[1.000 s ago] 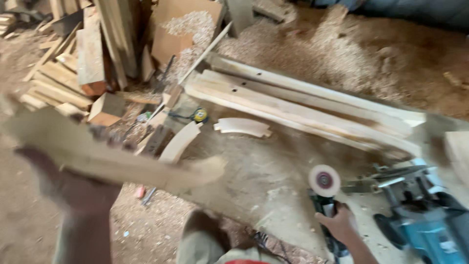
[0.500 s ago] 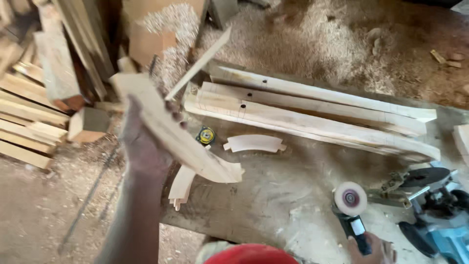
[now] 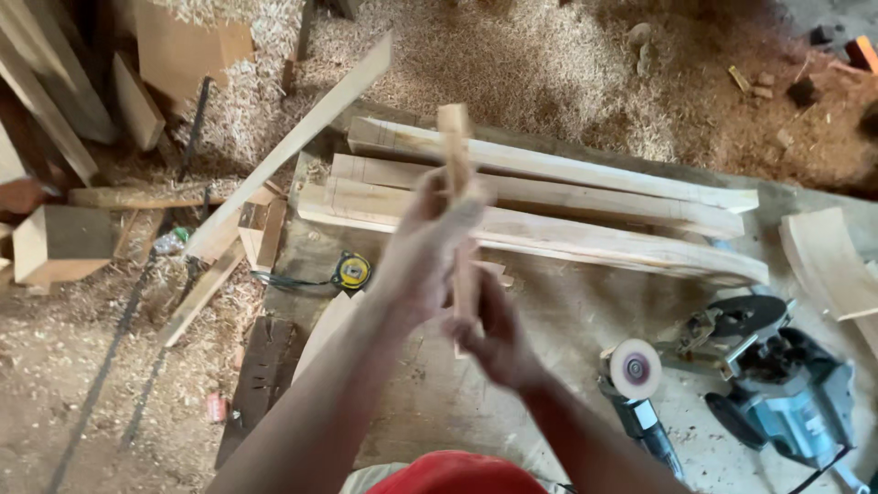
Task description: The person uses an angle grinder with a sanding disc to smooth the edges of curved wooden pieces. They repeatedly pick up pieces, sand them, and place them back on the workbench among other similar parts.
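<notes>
A: What is the person holding up over the tabletop [image 3: 549, 311]?

B: A narrow wood piece [image 3: 456, 197], stood nearly on end and turned edge-on toward the eyes. That pose suits sighting along its length, judging by the angle.

A: How do the hands sit on it?

B: The left hand [image 3: 428, 252] is wrapped around its middle, fingers clenched on the wood. The right hand [image 3: 498, 334] grips its lower end from beneath, also closed on it. Two grips keep a long thin piece steady.

A: And what lies around that wood piece?

B: Beyond it, three long planks [image 3: 585, 206] rest side by side, flat, probably so they stay put. Left of the wood piece sits a yellow tape measure [image 3: 351, 272]. Right of it and lower lies a grinder with a round sanding disc [image 3: 635, 368], disc facing up, and farther right a blue-green power saw [image 3: 777, 384]. Both tools lie apart from the hands, within reach.

A: The ground?

B: Sawdust [image 3: 512, 64] and offcuts beyond the planks.
</notes>
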